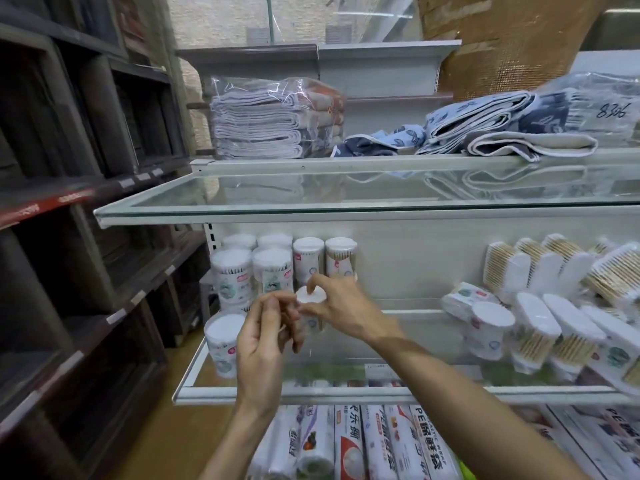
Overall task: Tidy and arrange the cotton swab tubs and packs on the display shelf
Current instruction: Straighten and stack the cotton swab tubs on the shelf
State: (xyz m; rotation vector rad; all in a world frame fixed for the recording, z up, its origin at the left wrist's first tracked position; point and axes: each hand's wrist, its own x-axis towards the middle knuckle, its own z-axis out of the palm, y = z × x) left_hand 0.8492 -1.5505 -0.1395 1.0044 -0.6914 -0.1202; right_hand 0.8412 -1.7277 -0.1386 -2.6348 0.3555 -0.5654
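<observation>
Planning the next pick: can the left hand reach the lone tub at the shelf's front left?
Probably yes: the lone tub stands left of the left hand with nothing between, though that hand is at the small tub.

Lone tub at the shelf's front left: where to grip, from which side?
Grip the lone tub round its side wall, below the white lid, coming from the front. It stands upright, a plain cylinder, near the shelf edge with open space in front. Stacked tubs stand behind it, and the left hand is close on its right.
</observation>
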